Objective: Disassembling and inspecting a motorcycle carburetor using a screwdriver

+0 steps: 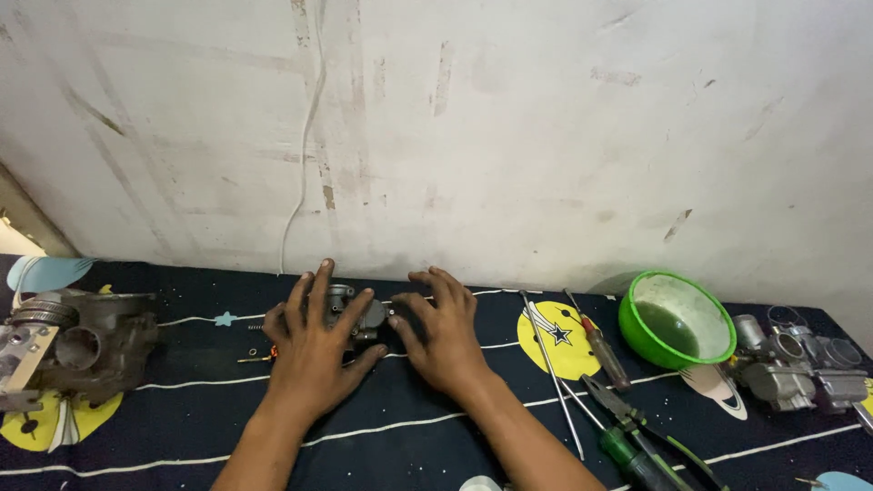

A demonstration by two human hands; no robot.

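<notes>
A small grey metal carburetor (360, 309) lies on the dark patterned cloth (182, 436) near the wall. My left hand (314, 350) rests over it from the left, fingers spread across its top. On its right side sits my right hand (443, 332), fingers curled against the part. Both hands touch it, and most of its body is hidden under them. A few tiny parts, a small spring (255, 327) and a brass piece (257, 357), lie just left of my left hand.
A larger grey engine part (82, 345) sits at the far left. On the right stand a green bowl (677, 320), more carburetor bodies (796, 364), long metal rods (550, 368), a screwdriver (600, 347) and green-handled pliers (637, 436). The white wall (509, 136) rises behind.
</notes>
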